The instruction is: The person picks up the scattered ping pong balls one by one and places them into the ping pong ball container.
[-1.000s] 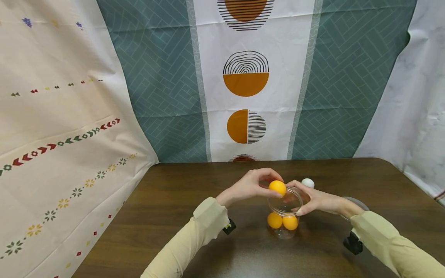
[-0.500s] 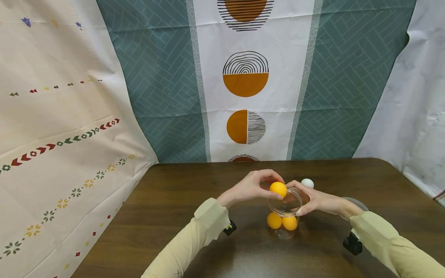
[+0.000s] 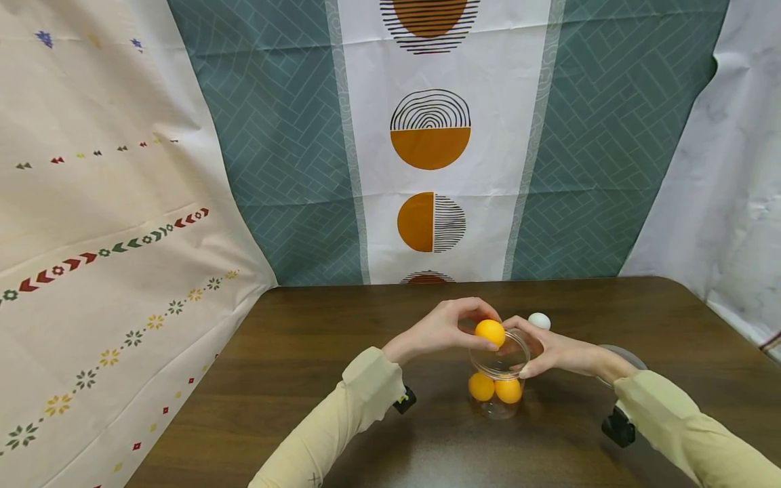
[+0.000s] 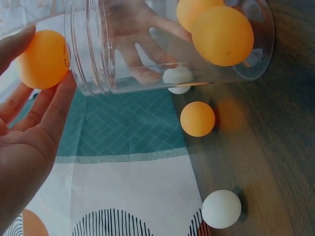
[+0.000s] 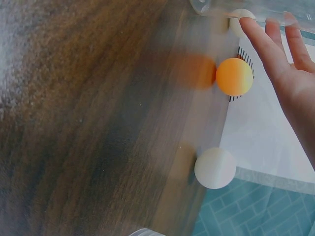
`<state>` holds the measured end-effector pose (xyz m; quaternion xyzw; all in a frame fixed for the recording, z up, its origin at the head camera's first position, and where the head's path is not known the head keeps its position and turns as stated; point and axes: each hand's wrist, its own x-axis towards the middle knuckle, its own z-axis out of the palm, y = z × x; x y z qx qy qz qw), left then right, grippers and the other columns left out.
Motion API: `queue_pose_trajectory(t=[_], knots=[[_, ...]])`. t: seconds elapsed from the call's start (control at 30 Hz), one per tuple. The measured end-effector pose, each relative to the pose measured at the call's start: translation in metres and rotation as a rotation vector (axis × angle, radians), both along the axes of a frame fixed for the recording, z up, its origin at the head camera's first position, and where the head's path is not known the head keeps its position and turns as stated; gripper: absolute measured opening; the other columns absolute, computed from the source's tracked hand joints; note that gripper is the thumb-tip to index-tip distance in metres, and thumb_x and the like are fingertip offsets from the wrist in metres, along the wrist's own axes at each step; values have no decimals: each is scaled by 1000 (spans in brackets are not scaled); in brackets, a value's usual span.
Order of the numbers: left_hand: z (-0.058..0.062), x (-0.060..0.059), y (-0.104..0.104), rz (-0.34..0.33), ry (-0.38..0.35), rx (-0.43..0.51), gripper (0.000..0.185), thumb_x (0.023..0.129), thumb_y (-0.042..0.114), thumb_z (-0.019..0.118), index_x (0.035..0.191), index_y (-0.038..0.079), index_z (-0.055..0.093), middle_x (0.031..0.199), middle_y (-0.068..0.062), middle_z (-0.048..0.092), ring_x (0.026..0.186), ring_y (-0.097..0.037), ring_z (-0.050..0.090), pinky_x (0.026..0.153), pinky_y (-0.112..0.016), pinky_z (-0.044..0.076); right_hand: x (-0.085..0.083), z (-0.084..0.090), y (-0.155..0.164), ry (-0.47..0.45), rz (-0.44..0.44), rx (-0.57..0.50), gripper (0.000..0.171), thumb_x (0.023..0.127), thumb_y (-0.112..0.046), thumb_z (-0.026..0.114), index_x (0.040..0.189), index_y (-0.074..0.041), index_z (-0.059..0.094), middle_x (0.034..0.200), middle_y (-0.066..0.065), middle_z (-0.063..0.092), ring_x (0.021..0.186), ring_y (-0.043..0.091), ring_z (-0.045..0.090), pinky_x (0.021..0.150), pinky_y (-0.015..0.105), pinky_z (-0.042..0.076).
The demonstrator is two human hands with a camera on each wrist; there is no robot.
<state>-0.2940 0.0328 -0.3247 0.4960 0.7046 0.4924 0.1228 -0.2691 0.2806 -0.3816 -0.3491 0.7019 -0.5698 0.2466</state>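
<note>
Between the thumb and fingers of my left hand (image 3: 445, 330) is an orange ping-pong ball (image 3: 490, 333), pinched at the mouth of a clear jar (image 3: 497, 411). In the left wrist view this ball (image 4: 43, 60) sits just outside the threaded rim. My right hand (image 3: 560, 354) grips the upright jar near its top, thumb in front and fingers around the far side. Two orange ping-pong balls (image 3: 481, 387) lie low inside the jar.
Behind the right hand a white ping-pong ball (image 3: 539, 321) rests on the wooden table (image 3: 293, 407). The wrist views show another orange ball (image 5: 234, 76) and a second white ball (image 4: 222, 209) behind the jar. A clear round lid (image 3: 631, 356) lies partly under the right wrist.
My left hand has shifted very slightly to the right with the orange ball, a bit further over the jar's mouth. The right hand and jar stay in place.
</note>
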Motion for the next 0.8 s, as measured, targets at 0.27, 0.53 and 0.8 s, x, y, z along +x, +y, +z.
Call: queue_pose_trajectory(t=[0.27,0.53,0.8], knots=[[0,-1,0,-15,-1,5,31,77,6,72,104,9,58,100,4,58,90,-11,53,79,-27,45,0,0,0,5,-4,9,56,83,-5,59,129,-7,27,133,19,30,119,38,32,84,47,41],[-1,-2,0,-18,4,-4,31,77,5,72,105,9,58,100,5,57,90,-10,53,79,-26,45,0,-1,0,6,-10,16,56,82,-6,59,129,-7,27,132,19,29,119,40,31,83,48,41],[1,-1,1,-25,-13,-5,33,77,4,71,107,4,57,102,-3,58,93,-16,55,78,-25,46,-2,-1,0,17,1,1,62,82,-6,59,133,-5,24,134,18,26,120,41,26,85,49,39]])
